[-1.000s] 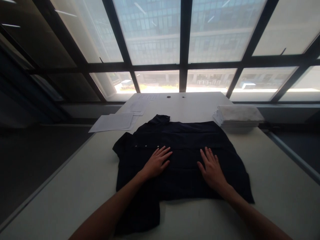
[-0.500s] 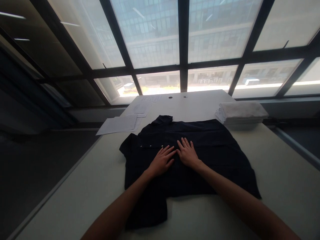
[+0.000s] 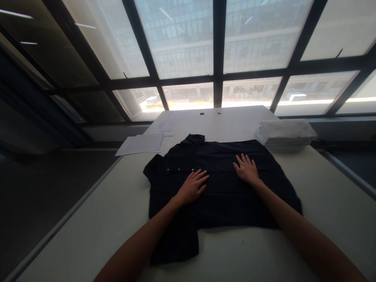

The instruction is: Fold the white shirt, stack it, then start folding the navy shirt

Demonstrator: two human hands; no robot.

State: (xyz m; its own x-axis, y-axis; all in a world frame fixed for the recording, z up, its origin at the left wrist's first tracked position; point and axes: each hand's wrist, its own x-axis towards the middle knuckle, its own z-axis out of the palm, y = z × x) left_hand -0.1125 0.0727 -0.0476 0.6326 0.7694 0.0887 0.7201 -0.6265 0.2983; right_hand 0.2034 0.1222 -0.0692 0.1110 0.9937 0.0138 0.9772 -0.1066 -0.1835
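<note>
A dark navy short-sleeved shirt (image 3: 223, 203) lies spread on the white table (image 3: 94, 219), its collar toward the left and its hem toward the right. Pale buttons show along the front near the collar. My left hand (image 3: 191, 187) rests flat on the shirt just below the buttons, fingers stretched out. Further right, my right hand (image 3: 246, 169) lies flat on the body of the shirt with its fingers spread. Neither hand grips the cloth. My left forearm covers part of the near sleeve.
Loose sheets of paper (image 3: 141, 144) lie at the table's left edge beyond the collar. A stack of folded white cloth (image 3: 289, 132) sits at the right edge. Large framed windows (image 3: 182, 39) stand behind the table's far end.
My right hand has slid right across the shirt, away from my left hand. The shirt's hem at the lower right has shifted a little. My left hand stays in nearly the same place on the cloth.
</note>
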